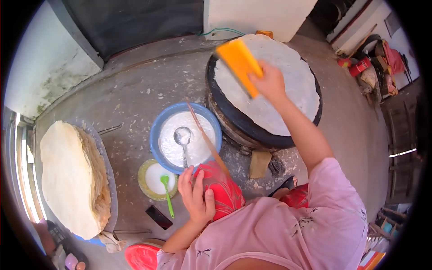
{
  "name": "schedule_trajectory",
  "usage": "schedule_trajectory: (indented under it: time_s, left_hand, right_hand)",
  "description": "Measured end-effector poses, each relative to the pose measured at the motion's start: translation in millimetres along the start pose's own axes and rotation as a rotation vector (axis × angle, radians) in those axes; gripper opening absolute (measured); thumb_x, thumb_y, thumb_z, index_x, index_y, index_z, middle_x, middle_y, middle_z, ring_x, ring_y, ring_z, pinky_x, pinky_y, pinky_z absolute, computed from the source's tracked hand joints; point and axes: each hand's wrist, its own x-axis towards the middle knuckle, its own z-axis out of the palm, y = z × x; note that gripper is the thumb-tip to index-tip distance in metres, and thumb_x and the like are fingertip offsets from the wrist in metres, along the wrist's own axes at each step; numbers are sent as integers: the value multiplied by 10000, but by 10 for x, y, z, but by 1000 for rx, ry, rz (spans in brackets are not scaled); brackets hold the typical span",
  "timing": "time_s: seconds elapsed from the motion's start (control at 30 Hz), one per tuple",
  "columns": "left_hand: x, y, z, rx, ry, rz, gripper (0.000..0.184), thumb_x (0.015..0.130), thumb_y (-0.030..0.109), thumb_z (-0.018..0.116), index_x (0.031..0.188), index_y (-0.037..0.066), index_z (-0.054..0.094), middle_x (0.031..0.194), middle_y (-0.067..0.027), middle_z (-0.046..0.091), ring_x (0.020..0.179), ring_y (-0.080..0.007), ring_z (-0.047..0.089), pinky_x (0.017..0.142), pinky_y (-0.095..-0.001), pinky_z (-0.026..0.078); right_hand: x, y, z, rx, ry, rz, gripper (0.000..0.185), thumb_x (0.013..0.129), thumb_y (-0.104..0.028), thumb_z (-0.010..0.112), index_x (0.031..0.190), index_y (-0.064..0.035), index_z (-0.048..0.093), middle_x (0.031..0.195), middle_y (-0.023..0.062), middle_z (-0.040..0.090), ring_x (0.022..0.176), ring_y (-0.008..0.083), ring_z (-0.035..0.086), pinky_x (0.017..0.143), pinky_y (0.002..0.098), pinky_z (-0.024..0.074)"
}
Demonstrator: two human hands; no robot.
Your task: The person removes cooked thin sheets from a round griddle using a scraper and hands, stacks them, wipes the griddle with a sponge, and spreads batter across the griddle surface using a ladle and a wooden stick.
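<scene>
Yellow scraper (240,63), upper centre — likely light, stiff; grip right edge. Right hand (272,82) closed there — left hand (197,198) loosely open, apparently empty.

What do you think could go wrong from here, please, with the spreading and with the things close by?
The yellow scraper in the right hand might tear or thin the pale sheet if pressed too hard. If the round griddle is hot, the bare forearm reaching over it could get burned. The left hand is close to the ladle and could knock it in the blue basin.
</scene>
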Motion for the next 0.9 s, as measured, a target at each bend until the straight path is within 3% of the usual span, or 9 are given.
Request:
schedule_trajectory:
  time_s: [0.1,0.17,0.27,0.37,0.53,0.67,0.8,0.83,0.9]
  left_hand:
    - [-24,18,14,-56,33,-31,389,844,226,453,1122,-36,525,1230,-222,417,1125,-402,375,943,-454,300]
    - [-60,0,9,-41,31,-32,388,844,224,452,1123,-37,523,1233,-222,416,1129,-398,374,944,-453,298]
    - [-84,-8,7,-17,43,-36,383,846,218,447,1121,-39,522,1234,-224,416,1133,-393,375,946,-452,296]
    - [-74,2,6,-12,42,-29,384,845,220,446,1118,-38,523,1231,-225,419,1131,-396,377,948,-454,294]
    - [-54,4,10,0,14,-3,389,842,236,447,1112,-32,528,1229,-221,422,1122,-403,383,946,-465,292]
    - [-32,22,-8,41,-22,-6,399,873,246,393,1128,-37,513,1262,-212,383,1162,-365,348,905,-425,314]
    - [-29,32,-20,54,-22,-19,394,867,236,399,1126,-38,513,1264,-211,383,1165,-365,346,909,-426,311]
    - [-35,28,-21,51,-17,-22,391,864,228,401,1126,-40,512,1264,-211,383,1164,-366,347,911,-426,310]
    - [-48,19,-24,49,2,-28,387,863,220,404,1127,-41,510,1265,-211,383,1163,-363,348,915,-424,307]
  right_hand:
    - [-981,103,-277,-85,-67,-215,278,682,-194,613,950,-123,626,832,108,620,761,282,588,642,379,472]
    - [-1442,205,-382,-75,-56,-352,324,606,-79,624,928,-121,624,781,54,591,688,236,565,577,356,455]
    - [-1799,330,-415,-192,-189,-313,352,603,-88,631,955,-107,615,786,62,597,660,240,569,568,352,457]
    - [-1771,287,-212,-193,-116,-386,367,584,-91,619,950,-101,593,742,30,570,621,208,543,543,334,444]
    - [-1066,-28,549,-184,-50,-371,213,674,-92,531,881,-80,578,722,66,575,592,232,565,529,362,450]
    - [-42,-179,1227,-249,-87,-151,174,716,-105,516,862,-95,611,748,108,609,673,282,610,579,403,473]
    - [842,-147,1147,-220,34,176,156,739,-175,549,834,-74,623,816,126,635,801,277,621,661,405,483]
    - [901,-156,987,-216,39,176,156,739,-175,549,834,-74,623,816,126,635,801,277,621,661,405,483]
    - [964,-100,627,76,162,244,234,718,-224,592,881,-60,628,859,139,638,820,296,612,695,393,477]
